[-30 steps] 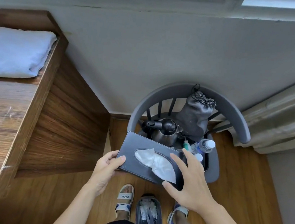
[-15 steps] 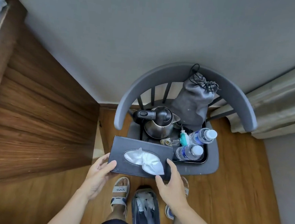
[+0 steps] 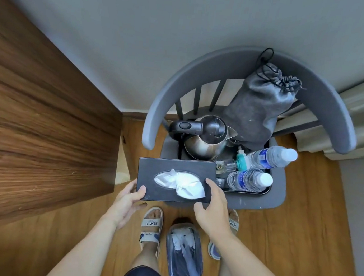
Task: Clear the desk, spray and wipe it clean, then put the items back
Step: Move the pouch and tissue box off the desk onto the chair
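**Tissue box at the chair**

We hold a black tissue box [image 3: 174, 179] level over the near left edge of a grey chair [image 3: 254, 63], our left hand [image 3: 128, 201] at its near left corner, our right hand [image 3: 213, 208] at its near right end with the thumb on top. On the seat sits a tray [image 3: 267, 189] with a kettle [image 3: 205, 139], two water bottles [image 3: 271, 156] lying on their sides and a grey drawstring bag [image 3: 259, 109] at the far right. A wooden desk panel [image 3: 43, 116] stands to the left.
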`<state>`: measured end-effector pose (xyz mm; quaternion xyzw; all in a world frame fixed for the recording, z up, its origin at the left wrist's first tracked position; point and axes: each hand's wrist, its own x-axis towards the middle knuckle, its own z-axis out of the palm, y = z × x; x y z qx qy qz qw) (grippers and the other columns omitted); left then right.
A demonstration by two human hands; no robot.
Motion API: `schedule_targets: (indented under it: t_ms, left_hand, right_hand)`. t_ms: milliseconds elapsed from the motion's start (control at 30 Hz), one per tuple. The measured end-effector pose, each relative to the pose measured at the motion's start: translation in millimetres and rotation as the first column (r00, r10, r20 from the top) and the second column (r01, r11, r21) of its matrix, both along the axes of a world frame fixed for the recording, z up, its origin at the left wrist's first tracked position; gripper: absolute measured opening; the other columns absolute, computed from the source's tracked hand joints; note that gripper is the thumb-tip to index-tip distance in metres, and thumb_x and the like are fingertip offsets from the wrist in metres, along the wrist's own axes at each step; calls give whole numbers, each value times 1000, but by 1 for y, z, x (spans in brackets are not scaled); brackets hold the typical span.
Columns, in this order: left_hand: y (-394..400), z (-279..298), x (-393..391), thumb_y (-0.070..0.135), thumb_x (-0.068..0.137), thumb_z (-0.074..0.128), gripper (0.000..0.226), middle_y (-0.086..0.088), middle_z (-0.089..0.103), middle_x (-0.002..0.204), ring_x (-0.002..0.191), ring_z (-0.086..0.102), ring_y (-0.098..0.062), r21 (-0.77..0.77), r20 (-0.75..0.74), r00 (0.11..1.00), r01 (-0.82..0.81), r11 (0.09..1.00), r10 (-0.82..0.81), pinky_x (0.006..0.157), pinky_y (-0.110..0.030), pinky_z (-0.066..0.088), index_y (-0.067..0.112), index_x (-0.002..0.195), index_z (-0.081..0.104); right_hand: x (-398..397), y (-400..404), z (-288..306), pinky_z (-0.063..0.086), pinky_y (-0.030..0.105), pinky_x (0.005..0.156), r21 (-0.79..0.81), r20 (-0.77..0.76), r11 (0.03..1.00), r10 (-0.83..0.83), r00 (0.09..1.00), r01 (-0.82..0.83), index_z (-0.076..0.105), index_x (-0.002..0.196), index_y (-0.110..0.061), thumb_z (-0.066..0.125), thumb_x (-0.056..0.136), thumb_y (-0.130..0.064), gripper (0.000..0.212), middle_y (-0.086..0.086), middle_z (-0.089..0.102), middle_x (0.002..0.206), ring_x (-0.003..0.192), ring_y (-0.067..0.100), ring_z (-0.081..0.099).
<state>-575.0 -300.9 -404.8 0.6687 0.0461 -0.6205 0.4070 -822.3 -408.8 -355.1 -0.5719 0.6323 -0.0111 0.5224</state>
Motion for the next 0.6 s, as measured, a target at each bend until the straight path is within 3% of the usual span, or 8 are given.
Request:
schedule_targets:
  t_ms: [133, 267, 400, 600]
  left_hand:
    - [-13, -5, 4, 12, 102, 66, 50, -6, 65, 139, 122, 66, -24, 30, 46, 993, 106, 994, -107, 95, -40, 59, 21, 148, 49]
    - [-17, -8, 9, 8, 99, 69, 56, -7, 63, 141, 125, 64, -26, 52, 65, 985, 154, 987, -158, 105, -45, 56, 20, 151, 49]
    - [-15, -8, 10, 12, 97, 74, 57, -4, 64, 138, 125, 64, -24, 60, 96, 973, 205, 977, -210, 105, -45, 57, 24, 148, 50]
    - [-4, -9, 8, 20, 92, 79, 58, 4, 66, 135, 130, 60, -21, 79, 170, 949, 256, 964, -266, 113, -51, 50, 29, 143, 53]
  right_hand:
    - [2, 0, -4, 32, 40, 119, 9, 1, 999, -35, 999, 35, 34, 150, -36, 62, 87, -10, 74, -8, 34, 155, 145, 15, 29]
    - [5, 5, -10, 34, 40, 118, -30, -10, 997, -74, 997, 74, 36, 147, -37, 58, 86, -5, 72, -9, 38, 149, 141, 14, 33]
    - [10, 11, -14, 41, 45, 114, -79, -2, 986, -150, 989, 149, 40, 145, -37, 55, 87, -1, 69, -10, 42, 143, 136, 14, 40]
    - [12, 14, -7, 36, 30, 112, -129, -2, 974, -190, 982, 188, 44, 143, -33, 64, 88, -8, 64, -17, 41, 137, 134, 9, 38]
